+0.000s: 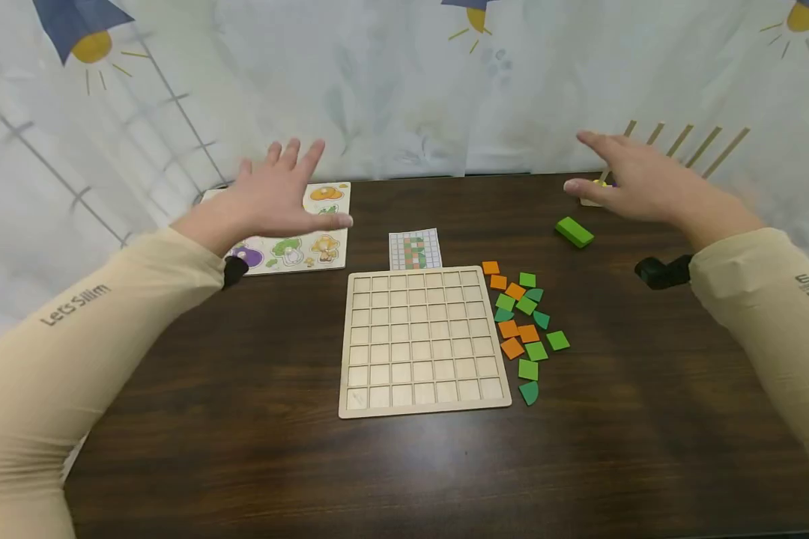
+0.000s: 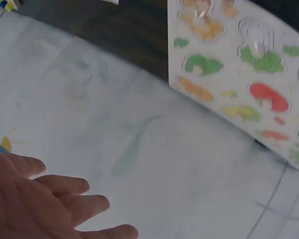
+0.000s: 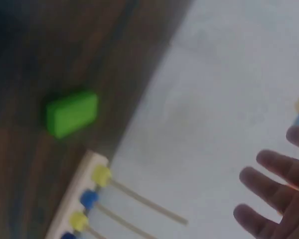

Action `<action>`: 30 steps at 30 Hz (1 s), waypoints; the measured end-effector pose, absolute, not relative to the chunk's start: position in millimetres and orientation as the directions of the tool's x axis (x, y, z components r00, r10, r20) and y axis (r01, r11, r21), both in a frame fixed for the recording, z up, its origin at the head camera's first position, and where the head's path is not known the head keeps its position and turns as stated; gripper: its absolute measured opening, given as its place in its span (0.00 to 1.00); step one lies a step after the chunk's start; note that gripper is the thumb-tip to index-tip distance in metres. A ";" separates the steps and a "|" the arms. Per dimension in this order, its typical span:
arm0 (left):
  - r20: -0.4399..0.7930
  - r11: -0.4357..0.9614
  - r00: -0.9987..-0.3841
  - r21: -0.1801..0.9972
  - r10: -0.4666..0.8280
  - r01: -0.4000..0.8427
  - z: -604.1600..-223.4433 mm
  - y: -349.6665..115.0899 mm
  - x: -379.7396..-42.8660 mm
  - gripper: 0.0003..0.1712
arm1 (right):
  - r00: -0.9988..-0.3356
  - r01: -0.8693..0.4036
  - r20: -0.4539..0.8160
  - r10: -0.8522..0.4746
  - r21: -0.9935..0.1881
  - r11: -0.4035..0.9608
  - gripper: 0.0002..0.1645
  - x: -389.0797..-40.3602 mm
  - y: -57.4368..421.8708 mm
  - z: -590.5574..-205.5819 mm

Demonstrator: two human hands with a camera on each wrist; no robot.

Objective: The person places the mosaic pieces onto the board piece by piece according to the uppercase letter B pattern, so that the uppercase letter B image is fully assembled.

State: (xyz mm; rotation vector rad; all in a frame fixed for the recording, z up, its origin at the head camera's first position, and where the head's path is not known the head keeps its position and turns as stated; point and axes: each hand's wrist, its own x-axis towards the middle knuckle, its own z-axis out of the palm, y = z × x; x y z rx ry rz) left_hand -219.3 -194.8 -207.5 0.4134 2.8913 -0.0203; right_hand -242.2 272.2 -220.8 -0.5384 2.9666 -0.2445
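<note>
My left hand (image 1: 276,195) is raised with fingers spread, holding nothing; in the head view it overlaps a vegetable puzzle board (image 1: 333,247) at the back left. My right hand (image 1: 647,180), also raised and bare, has its fingers extended above the back right of the table, near a green block (image 1: 574,232) and a peg stand (image 3: 77,191) with yellow and blue beads. Between the hands lies a wooden grid board (image 1: 423,340) with bare squares. A pattern card (image 1: 415,249) touches its far edge. Orange square tiles (image 1: 508,329), green square tiles (image 1: 536,351) and dark green rounded tiles (image 1: 529,393) lie scattered along its right side.
The dark wooden table (image 1: 243,449) ends at the back against a pale patterned curtain (image 1: 404,90). Thin upright sticks (image 1: 726,152) of the peg stand rise behind my right hand. Several puzzle pieces have small knobs in the left wrist view.
</note>
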 end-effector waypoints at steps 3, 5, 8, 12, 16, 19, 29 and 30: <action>-0.236 0.943 -0.913 0.088 0.332 0.320 -235.2 -194.5 -199.4 0.70 | -0.900 -0.384 -0.122 -0.418 -0.228 0.895 0.53 -236.8 261.9 -240.1; -0.240 0.929 -0.898 0.131 0.368 0.345 -256.0 -195.3 -185.6 0.69 | -0.887 -0.393 -0.139 -0.440 -0.270 0.879 0.51 -233.5 256.0 -254.8; -0.256 0.909 -0.874 0.184 0.412 0.375 -286.2 -196.5 -166.2 0.67 | -0.874 -0.385 -0.164 -0.457 -0.339 0.858 0.49 -229.7 249.5 -277.3; -0.297 0.894 -0.846 0.221 0.443 0.391 -314.8 -199.4 -145.9 0.69 | -0.855 -0.377 -0.194 -0.481 -0.405 0.833 0.46 -229.0 240.9 -304.2; -0.329 0.889 -0.830 0.253 0.451 0.383 -330.5 -202.0 -134.9 0.72 | -0.836 -0.386 -0.204 -0.509 -0.440 0.810 0.42 -233.5 231.2 -322.6; -0.345 0.884 -0.818 0.260 0.461 0.388 -338.9 -204.3 -130.6 0.73 | -0.819 -0.406 -0.207 -0.535 -0.450 0.796 0.40 -239.6 223.9 -332.8; -0.371 0.889 -0.808 0.227 0.457 0.398 -350.7 -205.7 -125.2 0.77 | -0.787 -0.449 -0.232 -0.571 -0.417 0.790 0.34 -251.2 210.1 -343.9; -0.375 0.890 -0.808 0.225 0.454 0.396 -350.6 -205.6 -125.0 0.77 | -0.787 -0.449 -0.234 -0.571 -0.418 0.790 0.33 -252.0 208.7 -343.7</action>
